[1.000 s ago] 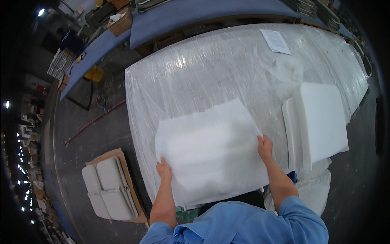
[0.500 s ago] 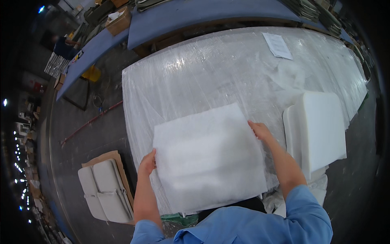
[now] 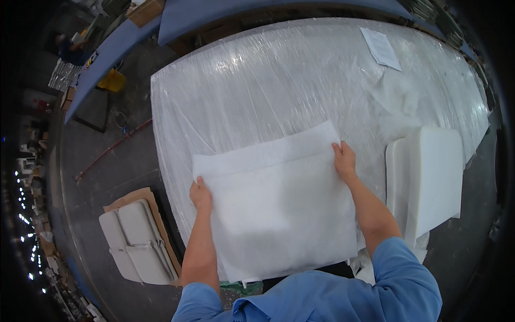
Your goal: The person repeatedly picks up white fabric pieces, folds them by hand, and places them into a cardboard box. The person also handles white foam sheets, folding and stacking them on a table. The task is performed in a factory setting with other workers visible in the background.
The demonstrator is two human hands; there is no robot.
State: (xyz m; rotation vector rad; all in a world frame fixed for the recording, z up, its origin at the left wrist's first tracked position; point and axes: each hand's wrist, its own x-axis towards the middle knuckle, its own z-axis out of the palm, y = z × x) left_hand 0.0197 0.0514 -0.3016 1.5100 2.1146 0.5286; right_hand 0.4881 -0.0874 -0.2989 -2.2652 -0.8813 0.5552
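A square sheet of soft white batting [image 3: 289,214] lies before me on a large surface wrapped in clear plastic [image 3: 236,102]. Its left edge is pinched by my left hand [image 3: 201,194], thumb on top. On the right edge, close to the far corner, my right hand [image 3: 345,160] grips it the same way. A crease runs across the sheet between the two hands, and the far strip tilts up slightly. What lies under the batting is hidden. White foam pads [image 3: 437,180] stand stacked and leaning to the right of my right arm.
Printed paper [image 3: 381,48] rests on the plastic at the far right. On the floor at left, light grey cushions [image 3: 137,244] lie on brown cardboard [image 3: 161,225]. Blue tables [image 3: 230,16] stand behind. A red pole [image 3: 115,145], a yellow bucket [image 3: 112,80] and another person [image 3: 70,52] are farther left.
Both hands have slid farther from me along the sheet's sides. A crease and a raised strip now show near its far edge. My view has shifted slightly.
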